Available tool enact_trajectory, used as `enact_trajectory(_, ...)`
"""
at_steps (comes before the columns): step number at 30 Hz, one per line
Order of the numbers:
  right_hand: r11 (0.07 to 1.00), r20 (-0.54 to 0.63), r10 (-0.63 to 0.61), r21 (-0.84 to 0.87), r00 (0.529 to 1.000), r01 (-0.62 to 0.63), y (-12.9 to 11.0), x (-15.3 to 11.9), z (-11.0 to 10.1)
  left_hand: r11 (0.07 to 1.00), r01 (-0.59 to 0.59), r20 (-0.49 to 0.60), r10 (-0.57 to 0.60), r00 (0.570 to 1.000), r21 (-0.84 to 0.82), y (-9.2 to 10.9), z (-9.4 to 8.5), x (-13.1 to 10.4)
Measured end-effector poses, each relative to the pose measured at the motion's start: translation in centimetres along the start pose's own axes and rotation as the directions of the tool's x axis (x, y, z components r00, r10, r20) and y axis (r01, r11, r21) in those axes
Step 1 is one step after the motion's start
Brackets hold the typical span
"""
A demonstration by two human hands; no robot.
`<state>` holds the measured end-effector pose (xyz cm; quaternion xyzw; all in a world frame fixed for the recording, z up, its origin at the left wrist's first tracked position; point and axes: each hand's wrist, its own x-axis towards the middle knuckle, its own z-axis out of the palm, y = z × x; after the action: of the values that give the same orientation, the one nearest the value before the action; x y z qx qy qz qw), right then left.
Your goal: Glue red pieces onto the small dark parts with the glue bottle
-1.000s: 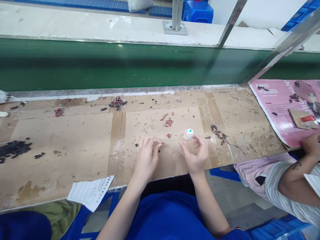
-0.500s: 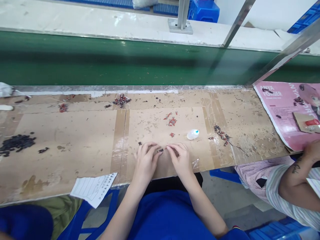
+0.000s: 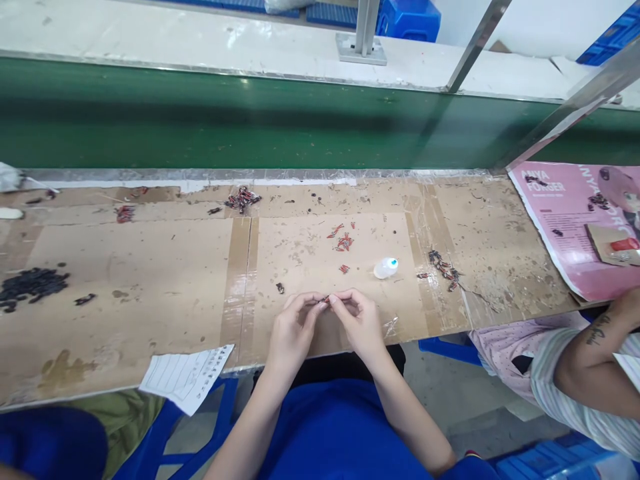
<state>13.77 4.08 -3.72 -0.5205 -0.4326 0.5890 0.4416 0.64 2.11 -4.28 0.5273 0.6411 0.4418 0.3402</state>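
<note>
Pinching one small dark-and-red part point(image 3: 326, 300), left hand point(image 3: 294, 328) and right hand point(image 3: 361, 324), fingertips nearly closed (touching).

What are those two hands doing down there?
The left hand and the right hand meet at the fingertips, pinching a tiny dark and red piece between them. A small white bottle stands or lies nearby, and loose red pieces are scattered on the cardboard.

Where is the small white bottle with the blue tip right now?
In the head view, the bottle lies on the cardboard, right of the small red pieces, just beyond the right hand.
</note>
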Motion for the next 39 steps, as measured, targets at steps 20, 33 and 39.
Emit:
enact_trajectory(20, 0.990, 0.023, 0.043, 0.134, 0.999, -0.046, -1.8, -0.7, -0.4, 0.992, 0.016, -0.064, -0.024, 0.998, -0.122, 1.7, 0.0, -0.9)
enact_trajectory(33, 0.989, 0.004, 0.075, 0.128, 0.997, -0.074, -2.4, -0.9, -0.4, 0.991, -0.127, -0.087, 0.124, 0.989, -0.036, 2.5, -0.3, -1.1)
enact_trajectory(39, 0.992, 0.047, 0.047, 0.116, 0.998, -0.052, -2.7, -1.0, -0.6, 0.988, -0.129, -0.059, 0.125, 0.990, -0.078, 2.5, -0.3, -0.9)
